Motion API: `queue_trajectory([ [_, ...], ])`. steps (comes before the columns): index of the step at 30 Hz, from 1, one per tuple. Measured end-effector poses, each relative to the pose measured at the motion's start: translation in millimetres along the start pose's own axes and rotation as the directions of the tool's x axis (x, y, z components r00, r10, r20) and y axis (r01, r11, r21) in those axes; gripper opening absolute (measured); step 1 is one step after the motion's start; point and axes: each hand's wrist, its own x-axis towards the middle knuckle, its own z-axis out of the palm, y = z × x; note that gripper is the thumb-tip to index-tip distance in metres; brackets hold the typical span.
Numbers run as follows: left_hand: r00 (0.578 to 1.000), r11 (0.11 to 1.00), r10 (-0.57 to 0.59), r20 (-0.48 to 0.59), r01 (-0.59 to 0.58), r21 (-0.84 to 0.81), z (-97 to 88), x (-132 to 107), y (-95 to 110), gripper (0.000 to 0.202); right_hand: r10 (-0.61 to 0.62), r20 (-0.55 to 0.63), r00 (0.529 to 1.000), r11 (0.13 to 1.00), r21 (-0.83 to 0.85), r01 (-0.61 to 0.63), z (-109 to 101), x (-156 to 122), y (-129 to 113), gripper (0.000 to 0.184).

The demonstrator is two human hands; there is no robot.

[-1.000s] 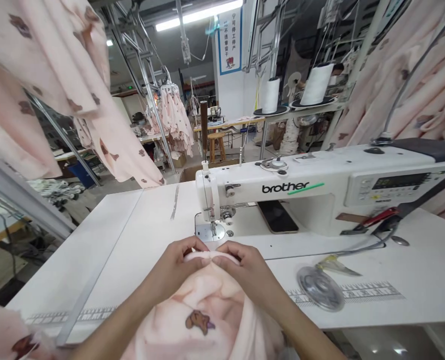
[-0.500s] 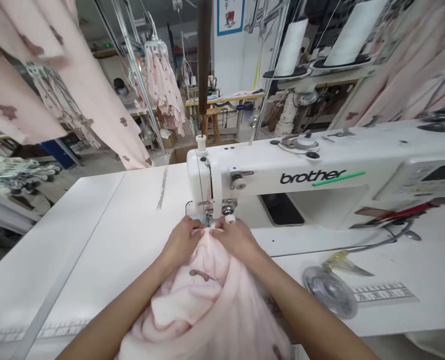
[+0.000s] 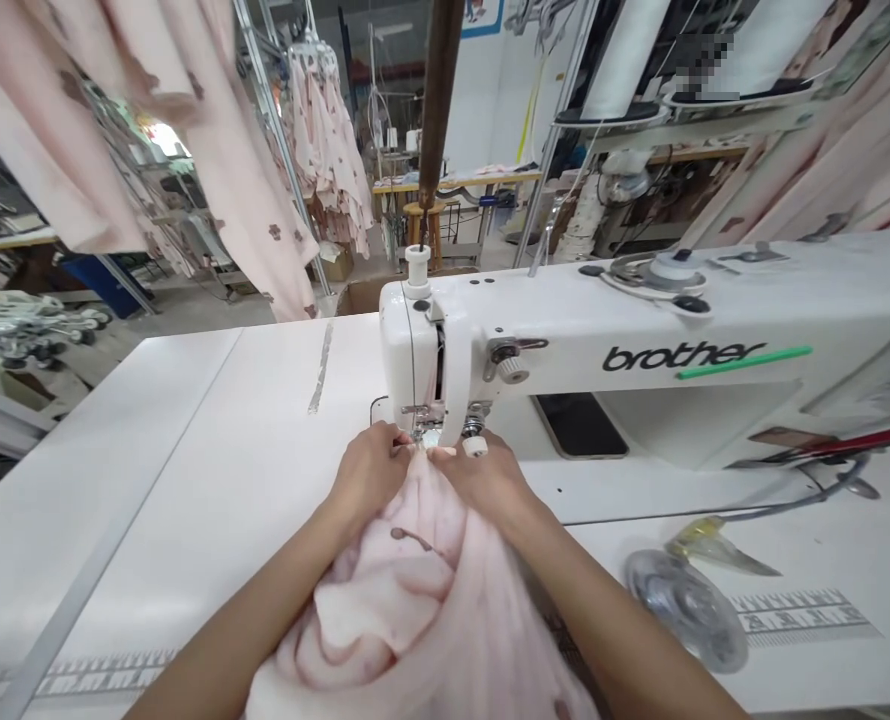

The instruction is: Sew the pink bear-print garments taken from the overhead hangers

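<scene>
A white Brother sewing machine [image 3: 640, 340] stands on the white table [image 3: 212, 450]. A bunched pink fabric piece [image 3: 415, 600] with small brown prints lies in front of me, its folded edge pushed up to the needle and presser foot [image 3: 424, 432]. My left hand [image 3: 370, 475] pinches that edge on the left of the foot. My right hand [image 3: 482, 475] pinches it on the right, fingertips nearly touching the left hand's. Both hands are closed on the cloth.
A clear plastic disc [image 3: 685, 605] and a yellowish clipper [image 3: 715, 545] lie on the table to the right, near a printed ruler strip [image 3: 805, 612]. Pink garments [image 3: 250, 190] hang overhead at left and right. Thread cones [image 3: 625, 60] stand behind the machine.
Both hands carried the fabric edge forward from the table's near part to under the presser foot. My head moved closer to the machine.
</scene>
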Motion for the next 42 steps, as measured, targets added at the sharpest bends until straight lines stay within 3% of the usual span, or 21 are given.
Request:
queue_trajectory([
  [16, 0.997, 0.994, 0.063, -0.04, -0.066, -0.09, 2.9, 6, -10, 0.012, -0.037, -0.148, 0.988, 0.998, -0.057, 0.029, 9, -1, 3, 0.013],
  [42, 0.988, 0.991, 0.097, -0.119, -0.084, 0.106, 9.5, 9, -8, 0.009, -0.061, -0.19, 0.98, 0.965, -0.264, 0.009, 18, 5, 5, 0.014],
])
